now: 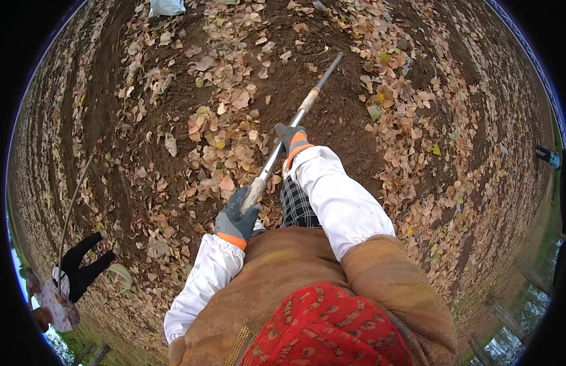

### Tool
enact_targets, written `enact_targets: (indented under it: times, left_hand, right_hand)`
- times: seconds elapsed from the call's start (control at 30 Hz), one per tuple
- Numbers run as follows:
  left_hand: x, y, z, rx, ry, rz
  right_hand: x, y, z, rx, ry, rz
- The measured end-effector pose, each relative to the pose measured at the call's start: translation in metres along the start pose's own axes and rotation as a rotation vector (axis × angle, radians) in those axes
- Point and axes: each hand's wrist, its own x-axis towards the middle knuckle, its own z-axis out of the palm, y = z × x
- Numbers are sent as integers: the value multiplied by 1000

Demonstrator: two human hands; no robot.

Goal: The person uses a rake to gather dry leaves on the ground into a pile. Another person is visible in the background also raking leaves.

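A long-handled tool with a metal pole [328,73] slants from near my waist out to the bare soil ahead. My left hand [237,217], in a grey and orange work glove, is closed around the worn, wrapped section at its near end. Farther along, my right hand [293,137] grips the shiny metal shaft, gloved in the same colours. A second wrapped band [309,100] lies beyond that hand. The far tip meets dark loose soil [351,119]; whether a blade is buried there I cannot tell. White sleeve covers reach over both forearms.
Dry fallen leaves [237,151] lie in rows between strips of bare earth. At the left a person [59,297] holds a long pole [75,196] beside a pale bucket [119,278]. A whitish bag [167,7] lies far ahead. Tree trunks stand at the lower right.
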Motion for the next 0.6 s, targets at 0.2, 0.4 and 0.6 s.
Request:
enact_targets:
  times: [0.2,0.4,0.6]
  left_hand:
    - [29,15,23,-63,42,-155]
    - [7,31,3,172,61,-73]
    - [0,68,6,253,53,-150]
  right_hand:
    - [29,-25,-2,25,-94,119]
    - [-7,-40,4,148,-368,204]
    - [-12,-46,15,146,-357,180]
